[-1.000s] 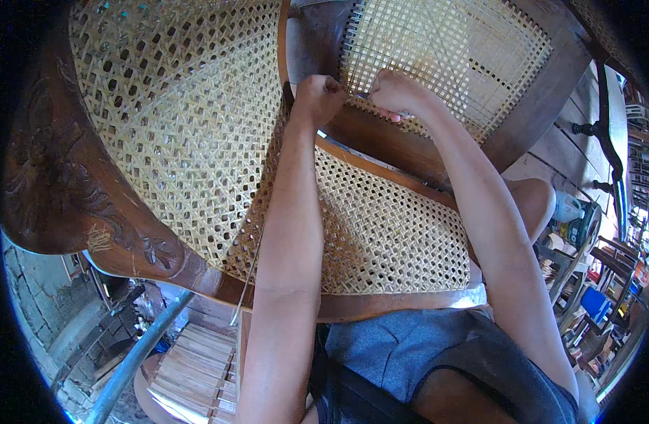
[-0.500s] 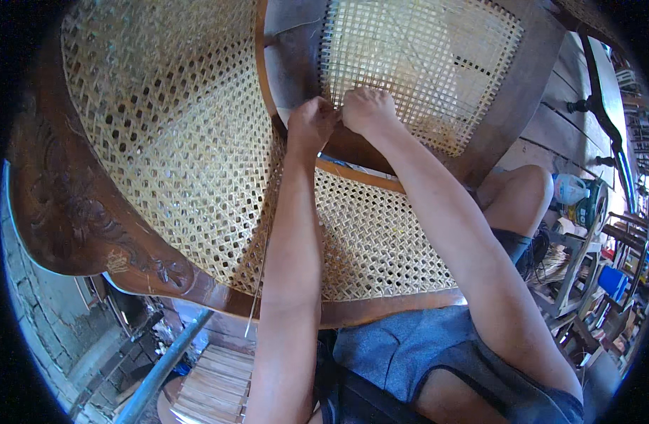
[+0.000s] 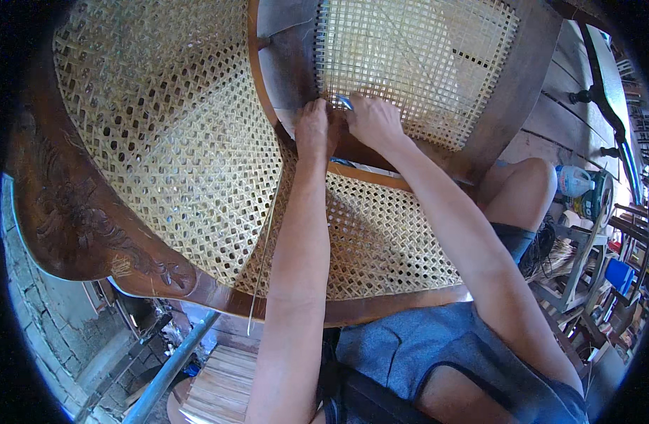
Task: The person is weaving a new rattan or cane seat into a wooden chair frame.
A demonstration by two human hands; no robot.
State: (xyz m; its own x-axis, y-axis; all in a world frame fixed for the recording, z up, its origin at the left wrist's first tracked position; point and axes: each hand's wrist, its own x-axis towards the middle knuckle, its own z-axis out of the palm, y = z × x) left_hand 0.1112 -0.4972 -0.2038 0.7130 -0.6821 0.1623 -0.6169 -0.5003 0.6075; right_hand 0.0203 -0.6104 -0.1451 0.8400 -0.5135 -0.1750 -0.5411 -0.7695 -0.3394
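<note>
My right hand (image 3: 375,121) is closed round a slim tool (image 3: 346,102) with a shiny blue-silver end showing beside the index finger; its kind cannot be made out. Close by on the left, my left hand (image 3: 313,127) has its fingers curled down at the lower left corner of a woven cane seat panel (image 3: 416,60). What its fingertips hold, if anything, is hidden. Dark brown wood (image 3: 286,67) frames this panel. Below my wrists curves a cane chair back (image 3: 190,169), and a loose cane strand (image 3: 257,283) hangs along my left forearm.
A carved wooden edge (image 3: 70,219) borders the chair back on the left. At lower left are a metal pipe (image 3: 176,364) and a slatted wood piece (image 3: 222,381). To the right stand a plastic jug (image 3: 574,181), a blue box (image 3: 620,275) and stacked chair parts.
The blue-silver end of the tool has come into sight at my right hand. My left hand has turned, its back now upward, and both hands have shifted slightly.
</note>
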